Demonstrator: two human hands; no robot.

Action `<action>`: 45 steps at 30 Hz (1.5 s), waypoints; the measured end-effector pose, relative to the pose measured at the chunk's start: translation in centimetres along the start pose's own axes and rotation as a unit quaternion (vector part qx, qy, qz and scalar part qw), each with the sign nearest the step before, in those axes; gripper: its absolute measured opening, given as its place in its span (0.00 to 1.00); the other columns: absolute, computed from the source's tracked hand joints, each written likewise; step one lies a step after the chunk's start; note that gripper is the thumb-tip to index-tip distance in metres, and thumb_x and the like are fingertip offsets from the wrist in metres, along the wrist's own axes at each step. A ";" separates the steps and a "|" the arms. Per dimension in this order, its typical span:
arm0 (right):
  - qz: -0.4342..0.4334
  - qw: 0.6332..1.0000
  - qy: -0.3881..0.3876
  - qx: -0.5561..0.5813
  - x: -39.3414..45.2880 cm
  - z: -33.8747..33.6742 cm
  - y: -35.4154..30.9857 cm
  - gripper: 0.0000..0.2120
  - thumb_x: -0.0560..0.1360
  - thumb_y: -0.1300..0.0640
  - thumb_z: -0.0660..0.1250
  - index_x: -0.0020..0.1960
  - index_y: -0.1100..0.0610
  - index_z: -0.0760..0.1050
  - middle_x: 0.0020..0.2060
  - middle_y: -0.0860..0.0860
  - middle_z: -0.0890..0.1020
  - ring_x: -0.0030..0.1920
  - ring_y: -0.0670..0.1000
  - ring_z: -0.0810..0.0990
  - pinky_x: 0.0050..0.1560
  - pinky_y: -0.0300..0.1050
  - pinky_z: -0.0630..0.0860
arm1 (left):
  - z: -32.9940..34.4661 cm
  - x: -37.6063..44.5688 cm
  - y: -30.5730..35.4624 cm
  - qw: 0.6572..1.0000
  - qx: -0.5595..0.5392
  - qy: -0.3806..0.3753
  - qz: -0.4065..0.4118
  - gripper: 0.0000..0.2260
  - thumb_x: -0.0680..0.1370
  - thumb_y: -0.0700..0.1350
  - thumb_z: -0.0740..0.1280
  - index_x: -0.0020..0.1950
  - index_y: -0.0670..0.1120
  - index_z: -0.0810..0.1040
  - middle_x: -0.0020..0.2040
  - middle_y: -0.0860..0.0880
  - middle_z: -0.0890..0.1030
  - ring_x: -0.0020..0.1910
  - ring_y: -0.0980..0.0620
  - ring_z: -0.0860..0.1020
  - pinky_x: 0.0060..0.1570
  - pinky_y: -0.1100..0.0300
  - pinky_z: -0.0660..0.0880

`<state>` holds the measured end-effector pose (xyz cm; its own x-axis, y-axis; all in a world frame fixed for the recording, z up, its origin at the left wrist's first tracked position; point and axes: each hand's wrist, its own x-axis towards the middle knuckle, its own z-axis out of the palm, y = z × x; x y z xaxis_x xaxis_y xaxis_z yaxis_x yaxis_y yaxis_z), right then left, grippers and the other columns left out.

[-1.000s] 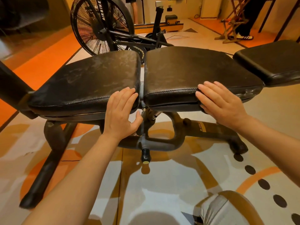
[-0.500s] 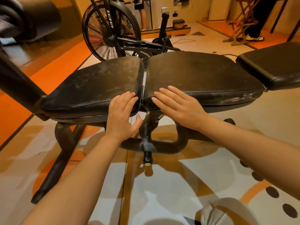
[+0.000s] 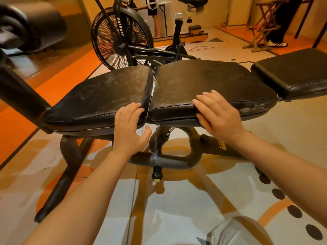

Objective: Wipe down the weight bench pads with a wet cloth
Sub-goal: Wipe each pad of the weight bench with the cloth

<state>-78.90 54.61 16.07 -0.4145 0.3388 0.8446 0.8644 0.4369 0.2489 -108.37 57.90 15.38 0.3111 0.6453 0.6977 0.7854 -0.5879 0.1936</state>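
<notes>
Now my left hand [image 3: 128,129] rests flat on the smeared left pad [image 3: 106,98], my right hand [image 3: 218,114] flat on the middle pad [image 3: 212,82]; both grips released, no cloth visible, wiping seemingly unfinished.

Both bare forearms reach forward from the bottom corners of the view, wrists roughly straight. Left hand [image 3: 130,125] lies palm-down, fingers straight and close together, fingertips [image 3: 136,105] pointing up and away, thumb spread out to the right. Right hand [image 3: 218,114] is palm-down too, fingers extended and slightly fanned, pointing up-left; motion blur softens its fingertips. Neither hand curls around anything. The hands are well apart, the right one slightly farther forward.
</notes>
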 end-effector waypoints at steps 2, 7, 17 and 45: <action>-0.016 1.000 0.020 0.001 2.2 1.8 -2.7 0.13 0.80 0.58 0.65 0.60 0.66 0.79 0.56 0.62 0.81 0.58 0.61 0.79 0.67 0.57 0.71 | -0.3 -0.1 -0.1 1.000 0.007 -0.010 0.006 0.23 0.72 0.49 0.69 0.66 0.43 0.74 0.68 0.46 0.73 0.71 0.47 0.66 0.74 0.47 0.57; -0.076 0.997 0.009 0.001 3.4 2.3 -3.3 0.14 0.81 0.57 0.63 0.62 0.64 0.78 0.58 0.61 0.81 0.59 0.60 0.79 0.67 0.55 0.72 | -0.7 -0.2 0.0 0.999 0.017 -0.024 0.012 0.23 0.73 0.49 0.68 0.67 0.43 0.74 0.69 0.46 0.72 0.72 0.47 0.66 0.75 0.47 0.57; 0.056 0.998 -0.038 0.000 -4.5 -3.2 5.0 0.18 0.82 0.60 0.61 0.69 0.66 0.68 0.64 0.64 0.75 0.66 0.63 0.73 0.70 0.60 0.66 | -0.2 -0.2 0.7 1.000 0.010 0.007 -0.009 0.22 0.73 0.49 0.67 0.65 0.42 0.75 0.67 0.45 0.74 0.70 0.45 0.68 0.74 0.44 0.58; 0.096 0.995 -0.006 -0.023 -4.6 -2.5 4.8 0.19 0.82 0.58 0.60 0.70 0.66 0.67 0.66 0.64 0.74 0.69 0.61 0.70 0.73 0.56 0.62 | 8.6 1.2 13.1 0.993 0.100 0.025 0.051 0.32 0.76 0.52 0.65 0.77 0.45 0.57 0.76 0.42 0.58 0.76 0.37 0.54 0.75 0.41 0.45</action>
<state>-72.10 53.02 14.55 -0.2444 0.4222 0.8729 0.9398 0.3251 0.1059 -93.14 55.16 12.83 0.3703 0.5593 0.7417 0.8435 -0.5370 -0.0162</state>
